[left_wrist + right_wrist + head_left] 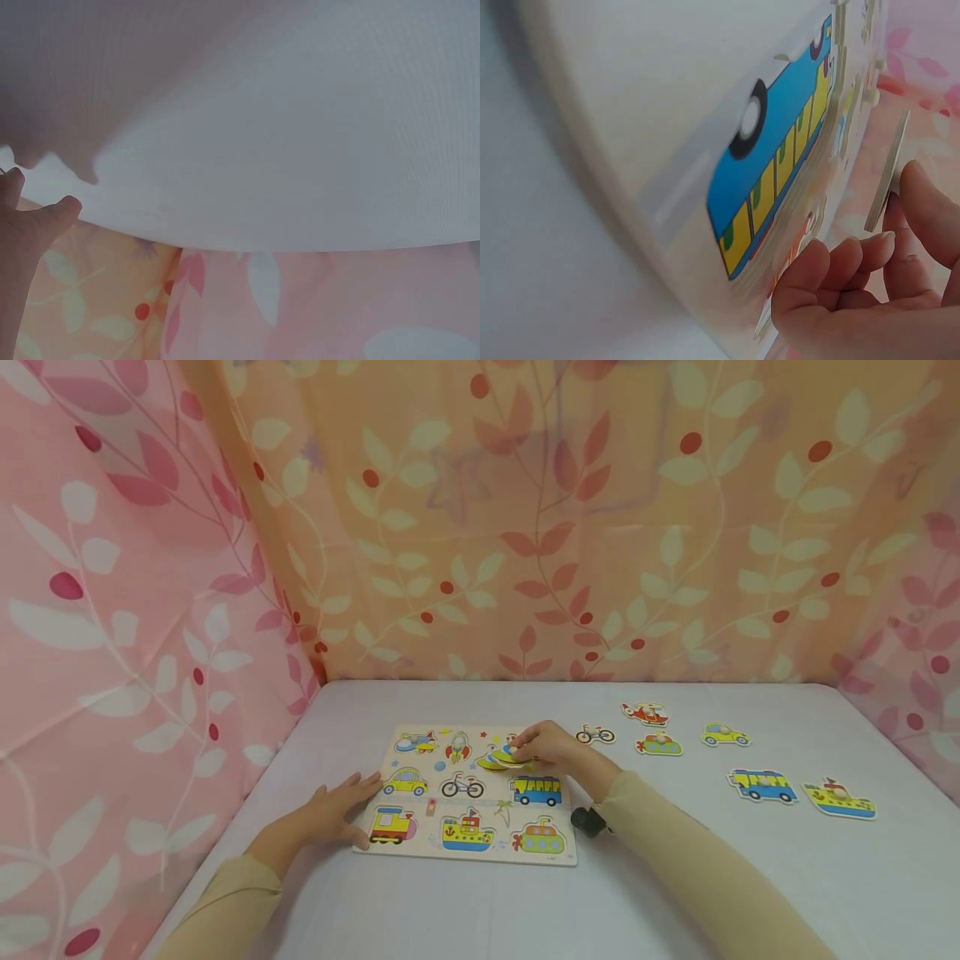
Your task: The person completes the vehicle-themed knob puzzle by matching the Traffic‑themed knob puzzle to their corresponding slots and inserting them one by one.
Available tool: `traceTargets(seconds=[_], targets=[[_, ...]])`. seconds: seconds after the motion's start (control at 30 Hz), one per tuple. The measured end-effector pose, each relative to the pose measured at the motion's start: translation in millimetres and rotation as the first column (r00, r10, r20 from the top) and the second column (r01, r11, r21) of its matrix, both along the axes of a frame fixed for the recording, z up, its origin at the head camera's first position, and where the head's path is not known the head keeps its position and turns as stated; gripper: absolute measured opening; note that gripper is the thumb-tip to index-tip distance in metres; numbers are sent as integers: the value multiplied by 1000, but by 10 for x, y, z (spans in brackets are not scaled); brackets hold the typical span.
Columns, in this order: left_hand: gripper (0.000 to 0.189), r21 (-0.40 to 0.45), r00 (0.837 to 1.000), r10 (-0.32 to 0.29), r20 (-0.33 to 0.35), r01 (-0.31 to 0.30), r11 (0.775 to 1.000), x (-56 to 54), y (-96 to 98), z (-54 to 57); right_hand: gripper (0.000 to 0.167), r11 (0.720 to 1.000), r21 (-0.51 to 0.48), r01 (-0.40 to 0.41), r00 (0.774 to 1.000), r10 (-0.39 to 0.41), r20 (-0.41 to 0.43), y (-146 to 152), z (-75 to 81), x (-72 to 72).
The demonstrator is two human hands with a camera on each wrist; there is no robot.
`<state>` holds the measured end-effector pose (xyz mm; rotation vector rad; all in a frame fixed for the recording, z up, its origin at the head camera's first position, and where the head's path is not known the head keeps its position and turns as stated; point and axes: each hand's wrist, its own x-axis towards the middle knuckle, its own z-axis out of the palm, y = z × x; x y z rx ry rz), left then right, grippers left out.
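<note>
Touching the left edge of a picture board point(427, 852) with the left grip point(339, 810), loose and spread out. On the white bench point(450, 910) to the right, a boat point(840, 799), then a bus point(762, 786). Pinching a yellow puzzle piece point(510, 758) in the right grip point(557, 750), just above the far right part of the board. Farther back, a green submarine point(660, 745), bike point(596, 736), yellow car point(725, 735) and red helicopter point(646, 714). Last, behind the bench, leafy cloth point(540, 527).

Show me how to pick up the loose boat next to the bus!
Best pinch the pale knob on the boat, probably from straight above: the boat lies flat on the table, and the knob sits near its middle, facing up.
</note>
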<state>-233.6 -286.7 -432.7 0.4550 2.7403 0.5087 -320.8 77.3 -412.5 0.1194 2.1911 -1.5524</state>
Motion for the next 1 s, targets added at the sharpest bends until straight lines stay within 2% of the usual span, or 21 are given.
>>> traceTargets(seconds=[0.37,0.67,1.0], targets=[[97,6,1000,4,10,-4,1000,8,18,21,20,998,66,-1,997,7,-77,-204,-57,-17],[97,-2,1000,18,7,-18,1000,17,11,18,10,986,165,18,998,-7,-64,-320,-46,-30],[96,16,1000,-1,0,1,1000,26,17,29,11,985,171,12,997,2,-82,-364,-95,-43]])
